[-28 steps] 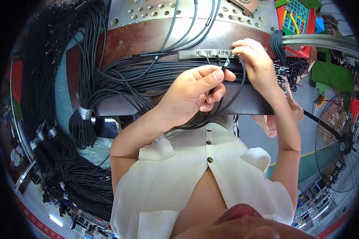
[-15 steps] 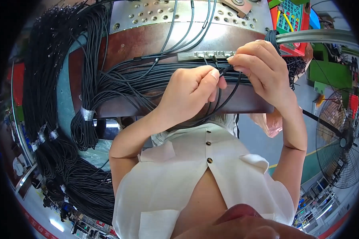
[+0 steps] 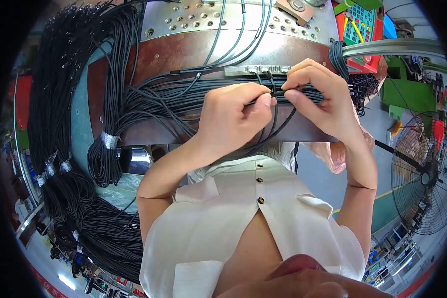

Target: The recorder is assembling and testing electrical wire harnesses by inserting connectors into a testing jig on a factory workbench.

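My left hand (image 3: 236, 116) is closed in a pinch on a thin black cable (image 3: 278, 93), just in front of the metal fixture. My right hand (image 3: 325, 102) faces it, with thumb and index finger closed on the same short stretch of cable. The fingertips are close together, and they hide most of the gripped part. Right behind the hands, a long grey metal block (image 3: 237, 72) with small slots holds a couple of cable ends. A thick layer of black cables (image 3: 156, 97) runs under both hands along the brown board (image 3: 184, 49).
A perforated metal plate (image 3: 193, 20) lies beyond the board. Tied cable bundles (image 3: 109, 141) hang at the left. Far right are a red and green case (image 3: 360, 30), a curved metal rail (image 3: 397, 48) and a black wire-caged fan (image 3: 422, 174).
My right hand has come down and its thumb now meets the index finger near the left fingertips. My left hand has turned slightly, its index finger now stretched along the cable.
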`<control>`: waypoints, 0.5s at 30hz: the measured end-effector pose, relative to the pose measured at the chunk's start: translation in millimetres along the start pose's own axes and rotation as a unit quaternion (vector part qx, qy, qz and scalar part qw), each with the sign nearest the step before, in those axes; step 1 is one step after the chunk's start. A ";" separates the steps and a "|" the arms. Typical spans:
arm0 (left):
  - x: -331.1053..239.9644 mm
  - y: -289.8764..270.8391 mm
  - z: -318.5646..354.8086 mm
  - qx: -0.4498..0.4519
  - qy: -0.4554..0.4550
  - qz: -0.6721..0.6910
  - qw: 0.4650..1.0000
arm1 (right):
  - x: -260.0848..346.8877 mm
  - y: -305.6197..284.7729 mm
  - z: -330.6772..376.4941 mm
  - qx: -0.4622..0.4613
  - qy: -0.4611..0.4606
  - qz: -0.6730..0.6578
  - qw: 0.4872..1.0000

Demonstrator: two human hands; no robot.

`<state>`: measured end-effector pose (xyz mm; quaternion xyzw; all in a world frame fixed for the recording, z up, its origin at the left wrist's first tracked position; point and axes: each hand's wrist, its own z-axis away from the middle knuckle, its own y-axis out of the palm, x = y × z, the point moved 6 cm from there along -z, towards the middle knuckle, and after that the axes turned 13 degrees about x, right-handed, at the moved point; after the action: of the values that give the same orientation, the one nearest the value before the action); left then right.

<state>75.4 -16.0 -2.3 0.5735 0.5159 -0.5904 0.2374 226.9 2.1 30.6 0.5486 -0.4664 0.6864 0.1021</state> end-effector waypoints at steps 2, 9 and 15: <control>-8.0 -0.9 1.4 -0.015 0.058 -0.084 0.995 | -3.9 3.5 -0.2 -0.003 -0.016 -0.001 1.000; -17.0 2.9 2.3 -0.028 0.120 -0.261 0.957 | -31.0 25.1 -5.4 -0.106 0.116 -0.389 0.908; -18.9 2.2 -2.3 -0.066 0.149 -0.292 0.942 | -31.8 33.4 -12.3 -0.168 0.118 -0.481 0.852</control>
<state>82.6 -20.6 14.8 0.4619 0.7283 -0.5061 0.0126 209.0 5.0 -13.6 0.5933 -0.2370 0.5225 0.5646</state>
